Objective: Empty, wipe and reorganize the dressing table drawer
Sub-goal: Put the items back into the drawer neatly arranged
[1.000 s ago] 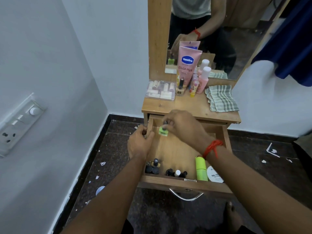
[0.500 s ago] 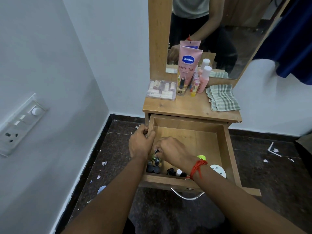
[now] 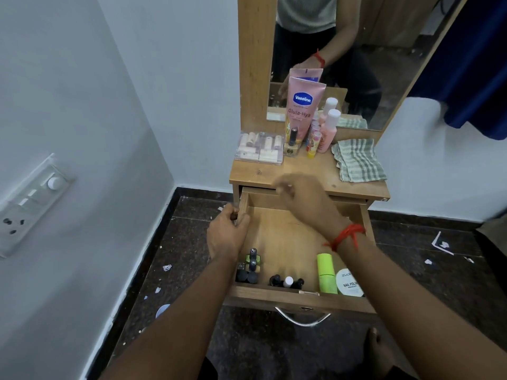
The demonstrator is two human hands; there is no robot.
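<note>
Left hand [image 3: 225,237] grips the left wall of the open drawer [image 3: 288,242]; right hand [image 3: 304,198], blurred, hovers at the counter [image 3: 260,171] edge, perhaps pinching something.

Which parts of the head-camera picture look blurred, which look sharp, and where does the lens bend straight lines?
Head view: the right hand is smeared by motion, its grip unreadable; head view: the left hand gripping the drawer wall and the Vaseline tube lettering are sharp; head view: the wide-angle lens makes the mirror frame lean outward at the right.
</note>
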